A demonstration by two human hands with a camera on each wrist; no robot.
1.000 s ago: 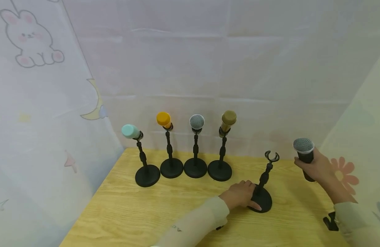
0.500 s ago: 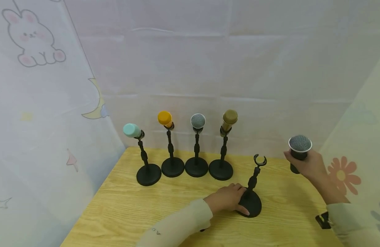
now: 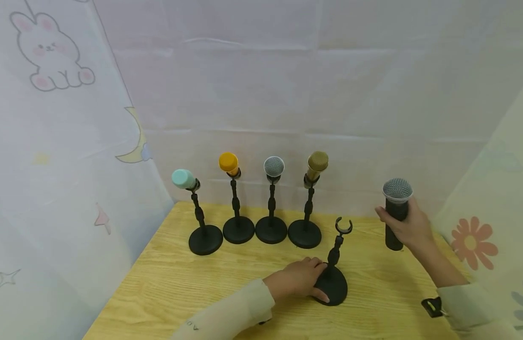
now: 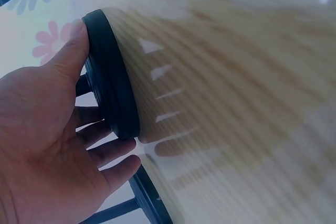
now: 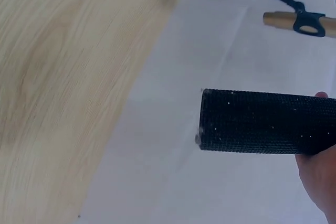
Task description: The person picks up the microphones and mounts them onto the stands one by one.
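Note:
My left hand (image 3: pixel 296 278) grips the round black base of an unoccupied microphone stand (image 3: pixel 334 287), whose C-shaped clip points up. In the left wrist view, thumb and fingers hold the edge of that base (image 4: pixel 113 77), close to the wood. To the right, my right hand (image 3: pixel 415 227) holds a black microphone (image 3: pixel 397 208) around its body, silver mesh head up, over the table's right part. The microphone's textured black handle (image 5: pixel 262 122) fills much of the right wrist view, its lower end free of the fingers.
Behind, a row of stands carries a mint microphone (image 3: pixel 184 179), an orange one (image 3: pixel 228 163), a silver-headed one (image 3: pixel 274 166) and a gold one (image 3: pixel 318 161). The wooden table (image 3: pixel 167 288) ends at a pale cloth backdrop (image 3: pixel 244 94).
My left hand has slid the unoccupied stand left and toward me across the table. The right hand has brought the black microphone left, closer to that stand.

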